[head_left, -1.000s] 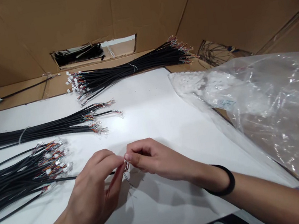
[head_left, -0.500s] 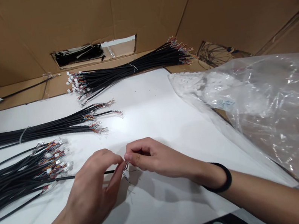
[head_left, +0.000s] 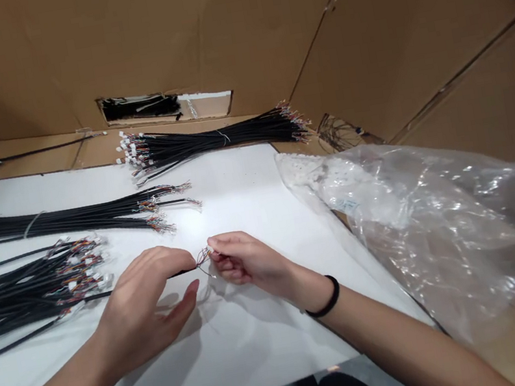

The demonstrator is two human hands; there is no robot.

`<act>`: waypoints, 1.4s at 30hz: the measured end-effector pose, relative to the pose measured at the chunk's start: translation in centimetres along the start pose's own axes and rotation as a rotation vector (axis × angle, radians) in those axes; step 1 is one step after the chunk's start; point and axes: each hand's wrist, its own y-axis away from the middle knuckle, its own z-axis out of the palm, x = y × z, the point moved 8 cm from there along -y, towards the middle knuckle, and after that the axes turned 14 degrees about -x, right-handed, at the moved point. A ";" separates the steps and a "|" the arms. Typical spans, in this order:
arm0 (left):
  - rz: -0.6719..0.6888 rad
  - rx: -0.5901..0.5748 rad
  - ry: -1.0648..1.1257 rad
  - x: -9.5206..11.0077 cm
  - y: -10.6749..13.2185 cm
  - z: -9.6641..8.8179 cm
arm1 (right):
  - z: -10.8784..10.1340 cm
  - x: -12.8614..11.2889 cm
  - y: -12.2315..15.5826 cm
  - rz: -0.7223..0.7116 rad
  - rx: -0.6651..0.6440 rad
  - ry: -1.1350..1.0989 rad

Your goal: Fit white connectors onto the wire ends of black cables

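Observation:
My left hand (head_left: pixel 149 297) pinches the end of a thin black cable (head_left: pixel 106 293) that runs off to the left over the white sheet (head_left: pixel 248 194). The cable's bare coloured wire ends (head_left: pixel 202 255) fan out between both hands. My right hand (head_left: pixel 244 262), with a black band on its wrist, has its fingers closed on those wire tips, perhaps with a small white piece that I cannot make out. A loose heap of black cables with white connectors (head_left: pixel 31 290) lies just left of my left hand.
A tied bundle of black cables (head_left: pixel 69 219) lies behind the heap. Another tied bundle (head_left: pixel 209 139) rests at the sheet's far edge. A crumpled clear plastic bag (head_left: pixel 429 217) of small white parts fills the right side. Cardboard walls (head_left: pixel 234 25) stand all round.
The view has tilted and shifted, so everything sits a little higher and further left. My hands have drawn slightly apart, and the wire ends now show between them.

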 end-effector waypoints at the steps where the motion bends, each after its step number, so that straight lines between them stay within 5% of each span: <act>1: 0.007 -0.007 0.001 0.0 0.0 0.1 | -0.1 0.0 0.0 -0.003 0.009 0.001; 23: -0.057 -0.037 0.122 -0.2 0.1 0.9 | 0.1 0.5 0.3 0.031 0.131 0.087; 31: -0.462 -0.097 0.680 -3.6 0.3 1.9 | 0.3 0.4 0.3 0.026 0.104 0.088; 35: -0.555 -0.124 0.851 -4.3 0.4 2.8 | 0.5 0.4 0.2 0.016 0.067 0.080; 42: -0.447 -0.018 0.548 -3.5 0.0 1.0 | 0.6 0.5 0.0 -0.013 0.025 0.078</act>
